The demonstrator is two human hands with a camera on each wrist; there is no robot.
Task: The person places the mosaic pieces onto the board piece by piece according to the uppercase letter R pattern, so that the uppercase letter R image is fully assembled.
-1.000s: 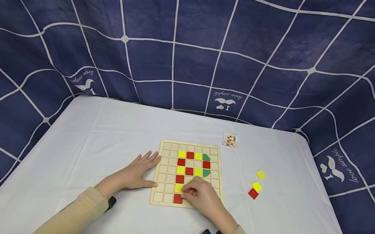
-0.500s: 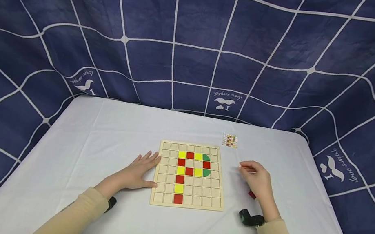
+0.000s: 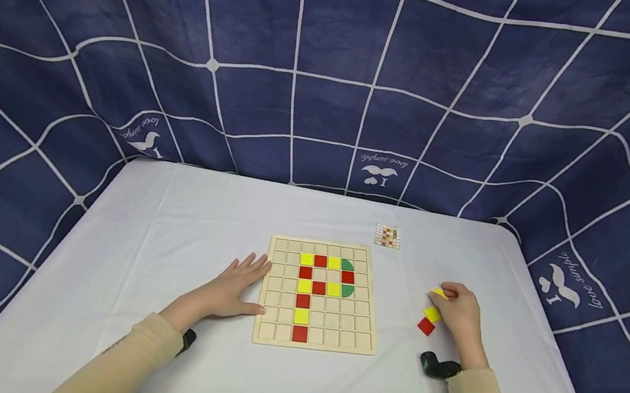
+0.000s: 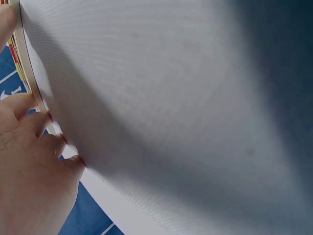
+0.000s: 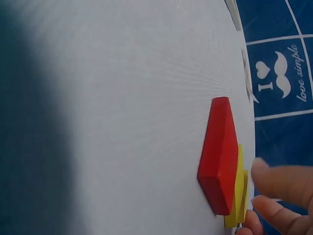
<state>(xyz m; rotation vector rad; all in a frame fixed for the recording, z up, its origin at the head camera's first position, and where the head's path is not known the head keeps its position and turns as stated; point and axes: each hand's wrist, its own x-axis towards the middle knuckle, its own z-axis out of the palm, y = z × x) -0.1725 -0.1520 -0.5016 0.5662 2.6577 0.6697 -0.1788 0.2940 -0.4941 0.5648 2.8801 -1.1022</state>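
In the head view a light wooden grid board (image 3: 276,332) lies at the middle of the table, with red and yellow square tiles and green rounded pieces set in its cells in a P shape. My left hand (image 3: 237,286) rests flat at the board's left edge, fingers spread, fingertips and thumb touching the rim. To the right of the board, my right hand (image 3: 460,316) has its thumb and fingers at the farthest loose yellow tile (image 3: 439,292), pinching it by its edges. Just nearer lie another yellow tile (image 3: 432,315) and a red tile (image 5: 218,156), close together.
A small printed pattern card (image 3: 388,236) lies beyond the board's far right corner. The white-covered table (image 3: 213,207) meets a blue curtain (image 3: 328,115) with white lines at its back and sides. A black wrist camera (image 3: 438,366) sits on the right wrist.
My right hand has left the board's lower red tile, moved right over the loose tiles and come down at the farthest yellow one. My left hand has stayed at the board's edge.
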